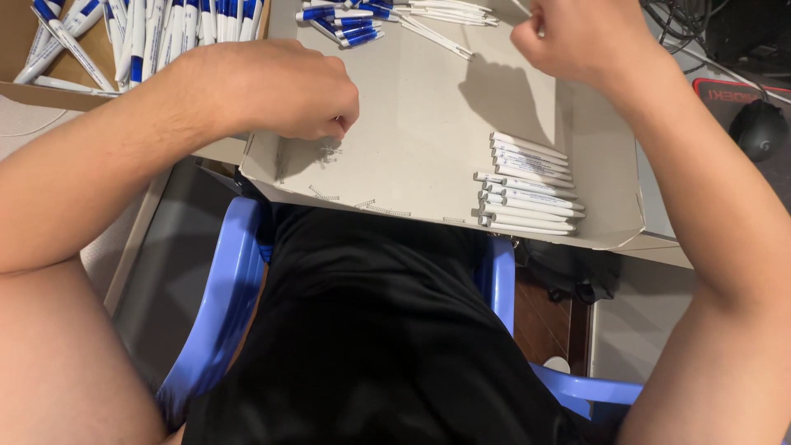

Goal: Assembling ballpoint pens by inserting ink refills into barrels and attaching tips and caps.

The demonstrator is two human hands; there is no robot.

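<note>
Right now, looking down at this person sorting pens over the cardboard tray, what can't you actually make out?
Head view only:
- What the left hand pinches: its curled fingers hide it.
- What the right hand holds: the top edge cuts the fingers off.
- The small springs on the cardboard tray: too small to count.
- The box of blue and white pens: cut by the top edge.
- The computer mouse: dark, half hidden by the right forearm.

matt grey cardboard tray (428,115) with a slightly rough, fibrous face. smooth, glossy white plastic pen barrels (527,185) lie on it; glossy blue and white plastic pens (346,21) lie at its far edge. tiny metal springs (329,150) look thin and wiry. smooth, shiny blue plastic chair (222,305). soft matt black cloth shorts (379,330).
</note>
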